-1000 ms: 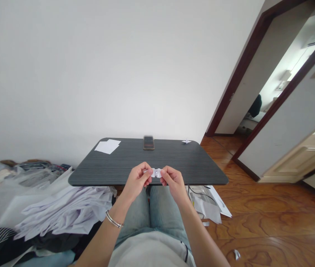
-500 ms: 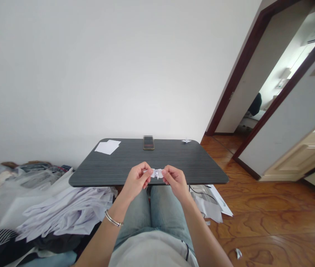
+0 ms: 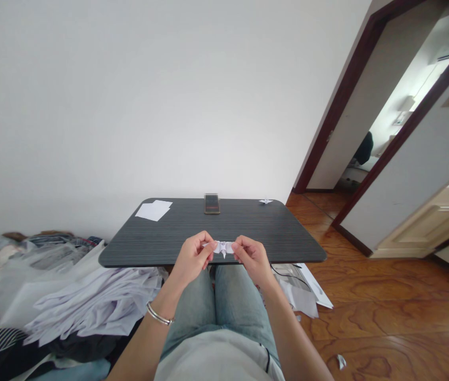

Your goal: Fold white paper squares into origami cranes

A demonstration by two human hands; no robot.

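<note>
A small folded white paper crane (image 3: pixel 223 247) is held above the front edge of the dark table (image 3: pixel 184 225). My left hand (image 3: pixel 197 255) pinches one wing between thumb and forefinger, and a silver bangle circles that wrist. On the other side, my right hand (image 3: pixel 250 256) grips the opposite wing in the same way. The crane's wings stretch sideways between the fingertips, with a pointed part hanging down in the middle. The wing ends are hidden by my fingers.
White paper sheets (image 3: pixel 154 210) lie at the table's back left. A phone (image 3: pixel 212 203) stands at the back middle, and another paper crane (image 3: pixel 265 201) sits at the back right. Clothes (image 3: pixel 97 301) are heaped at left. A paper scrap (image 3: pixel 341 362) lies on the wooden floor.
The crane's wings are pulled slightly flatter and wider, and its middle point shows more clearly. Both hands keep their pinch in nearly the same place.
</note>
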